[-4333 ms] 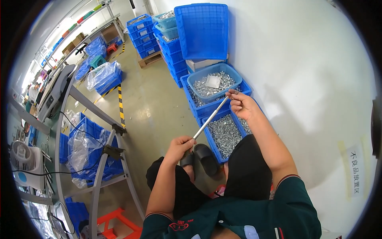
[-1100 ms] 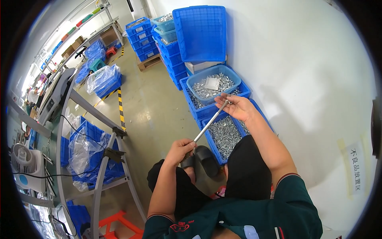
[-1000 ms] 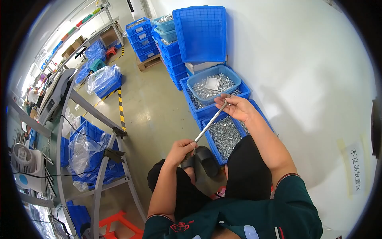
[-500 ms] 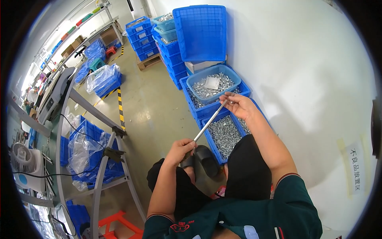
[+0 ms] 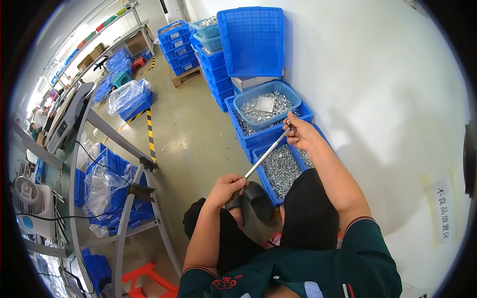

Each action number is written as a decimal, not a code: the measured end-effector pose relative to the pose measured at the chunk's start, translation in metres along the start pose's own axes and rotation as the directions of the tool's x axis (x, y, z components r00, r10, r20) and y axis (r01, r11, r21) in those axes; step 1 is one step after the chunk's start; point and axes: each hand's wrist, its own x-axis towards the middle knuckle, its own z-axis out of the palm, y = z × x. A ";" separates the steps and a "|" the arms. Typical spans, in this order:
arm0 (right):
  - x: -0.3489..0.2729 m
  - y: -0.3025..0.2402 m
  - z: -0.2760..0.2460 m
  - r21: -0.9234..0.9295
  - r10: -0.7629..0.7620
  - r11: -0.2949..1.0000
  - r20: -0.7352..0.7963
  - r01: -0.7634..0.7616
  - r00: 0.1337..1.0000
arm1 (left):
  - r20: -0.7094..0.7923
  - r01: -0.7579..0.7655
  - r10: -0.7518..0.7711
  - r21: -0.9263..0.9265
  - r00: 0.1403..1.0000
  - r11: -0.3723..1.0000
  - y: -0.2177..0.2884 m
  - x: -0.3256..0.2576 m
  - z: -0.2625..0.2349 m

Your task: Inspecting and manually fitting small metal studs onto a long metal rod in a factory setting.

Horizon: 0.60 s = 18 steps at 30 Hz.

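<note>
My left hand [image 5: 228, 189] is closed round the lower end of a thin silver metal rod [image 5: 264, 158], which slants up and to the right. At the rod's far tip, the fingers of my right hand [image 5: 301, 134] are pinched together on a small metal part [image 5: 290, 127]; its exact shape is too small to tell. Below the rod stands a blue crate [image 5: 272, 194] filled with small shiny metal parts [image 5: 279, 168]. Just beyond my right hand, a light-blue basin [image 5: 258, 125] holds more metal pieces and a square white tag [image 5: 265, 104].
An upright blue crate [image 5: 252, 42] leans behind the basin, beside the white wall [image 5: 387, 64]. Farther left rise stacked blue crates [image 5: 178, 47]. A grey metal table frame [image 5: 126, 218] and plastic-wrapped crates [image 5: 112, 188] flank my left side. My knees reach the near crate.
My right hand's fingers have curled in and moved slightly right, with the rod's far tip following. A small metal part now shows at that tip. My left hand has barely shifted.
</note>
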 end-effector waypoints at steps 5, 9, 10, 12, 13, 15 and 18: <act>-0.006 0.000 0.007 0.032 -0.005 0.999 0.028 0.004 1.000 | -0.001 0.004 -0.004 0.013 1.000 1.000 0.001 0.000 0.000; -0.008 0.003 0.009 -0.038 -0.046 0.998 0.114 0.050 0.992 | -0.020 0.010 -0.010 -0.006 1.000 1.000 0.004 -0.001 0.002; -0.008 0.004 0.010 -0.038 -0.045 0.998 0.115 0.050 0.992 | -0.027 0.004 -0.005 -0.011 1.000 1.000 0.004 -0.001 0.002; -0.010 0.006 0.013 -0.064 -0.122 0.990 0.104 0.129 0.987 | -0.038 -0.001 0.001 -0.017 0.999 1.000 0.004 -0.002 0.002; -0.010 0.006 0.013 -0.064 -0.122 0.990 0.104 0.129 0.987 | -0.047 -0.008 0.007 -0.024 0.999 1.000 0.004 -0.002 0.003; -0.009 0.004 0.010 -0.181 -0.171 0.965 0.118 0.190 0.978 | -0.049 -0.007 0.006 -0.019 0.999 1.000 0.004 -0.001 0.003; -0.013 0.001 0.013 -0.318 -0.190 0.924 0.096 0.211 0.977 | -0.053 -0.012 0.011 -0.019 0.999 1.000 0.003 -0.002 0.002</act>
